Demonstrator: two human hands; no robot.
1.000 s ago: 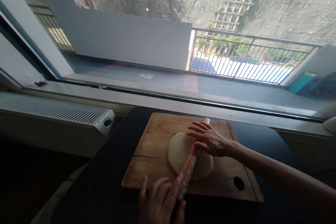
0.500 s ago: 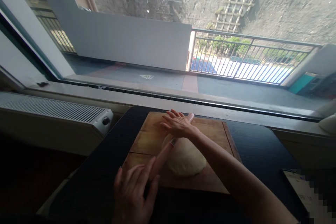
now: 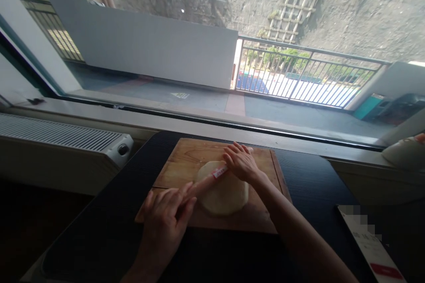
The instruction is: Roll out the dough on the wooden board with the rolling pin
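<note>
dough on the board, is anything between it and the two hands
Yes, the rolling pin: it lies slantwise across the dough, with the left hand at its near end and the right hand towards its far end. Nothing else visible stands between.

"What kind of place is pictured?"
"An indoor room, its exact use unclear, where a radiator (image 3: 68, 139) and a dark table (image 3: 308, 181) stand beside a windowsill (image 3: 139, 120)."
"And outside?"
"A walkway (image 3: 206, 101), a metal railing (image 3: 301, 76) and a rough grey slope (image 3: 365, 13)."
</note>
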